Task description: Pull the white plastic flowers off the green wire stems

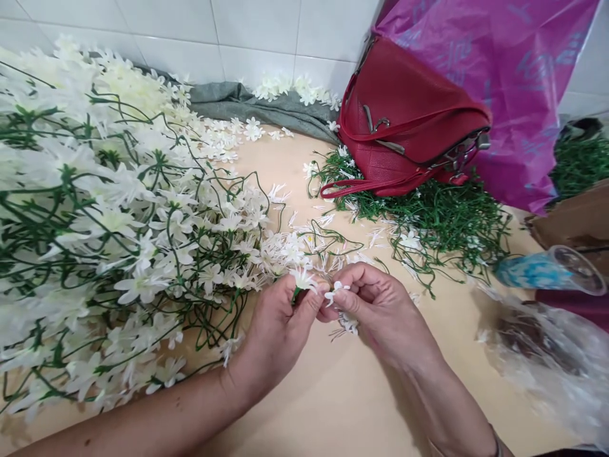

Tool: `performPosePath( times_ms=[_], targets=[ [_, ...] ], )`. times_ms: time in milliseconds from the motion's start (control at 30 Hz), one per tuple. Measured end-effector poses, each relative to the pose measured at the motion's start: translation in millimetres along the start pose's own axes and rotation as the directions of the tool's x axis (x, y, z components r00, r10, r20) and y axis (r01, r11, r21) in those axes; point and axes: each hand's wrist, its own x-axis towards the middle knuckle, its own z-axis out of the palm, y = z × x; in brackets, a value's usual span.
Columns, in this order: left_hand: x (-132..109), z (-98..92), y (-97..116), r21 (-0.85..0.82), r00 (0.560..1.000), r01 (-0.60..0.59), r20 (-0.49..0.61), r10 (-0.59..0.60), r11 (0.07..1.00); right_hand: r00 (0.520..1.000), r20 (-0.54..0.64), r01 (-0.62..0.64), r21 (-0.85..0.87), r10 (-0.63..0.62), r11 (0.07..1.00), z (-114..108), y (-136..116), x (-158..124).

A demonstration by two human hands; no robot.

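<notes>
My left hand (280, 330) pinches a white artificial flower (303, 280) with a bit of green showing below its petals. Close beside it, my right hand (380, 308) holds a small white blossom (337, 293) between thumb and forefinger. The fingertips of both hands nearly meet. More white petals with thin stamens (349, 322) show under my right fingers. To the left of my hands lies a large heap of white flowers (143, 282) on green stems. Loose white stamens (328, 254) are scattered just beyond my fingers.
A red handbag (413, 120) rests on green stems (442, 216) at the back, before a purple bag (514, 82). On the right are a plastic cup (547, 271), clear plastic wrap (561, 362) and brown cardboard (575, 219). Grey cloth (266, 108) lies along the tiled wall.
</notes>
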Motion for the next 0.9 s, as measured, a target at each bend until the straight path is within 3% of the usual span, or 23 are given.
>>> performPosePath(
  times_ms=[200, 567, 900],
  targets=[
    [0.9, 1.9, 3.5, -0.099, 1.0, 0.028, 0.006, -0.027, 0.995, 1.0, -0.021, -0.02, 0.017, 0.02, 1.0, 3.4, -9.2, -1.1],
    [-4.4, -2.9, -1.9, -0.061, 0.999, 0.04, -0.034, -0.042, 0.997, 0.999, -0.037, -0.004, 0.069, 0.007, 0.998, -3.2, -2.9, 0.1],
    [-5.5, -4.6, 1.9, 0.016, 0.999, 0.029, 0.02, -0.029, 0.999, 0.997, -0.073, -0.04, -0.15, 0.029, 0.988, -9.9, -2.7, -5.0]
  ],
)
